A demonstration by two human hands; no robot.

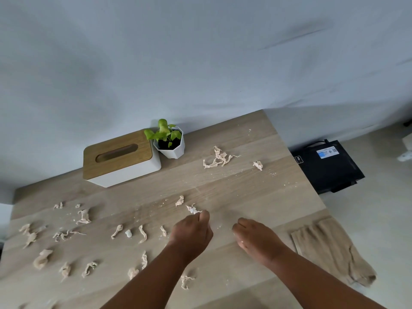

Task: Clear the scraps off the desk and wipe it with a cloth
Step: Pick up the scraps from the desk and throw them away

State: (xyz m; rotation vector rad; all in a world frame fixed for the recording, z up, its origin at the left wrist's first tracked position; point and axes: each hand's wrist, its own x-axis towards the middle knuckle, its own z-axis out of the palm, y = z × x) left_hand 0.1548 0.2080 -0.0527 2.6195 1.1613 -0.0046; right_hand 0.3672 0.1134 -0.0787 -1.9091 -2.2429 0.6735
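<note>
Several beige paper scraps lie scattered over the light wooden desk, most of them at the left. My left hand pinches one small scrap near the desk's middle. Another scrap lies just left of it. My right hand hovers palm down over bare desk to the right, fingers bunched; whether it holds anything is hidden. A tangled clump of scraps and a single scrap lie farther back. A beige cloth lies at the desk's right edge.
A white tissue box with a wooden lid and a small potted plant stand at the back against the wall. A black box sits on the floor beyond the desk's right edge. Fine crumbs dot the desk.
</note>
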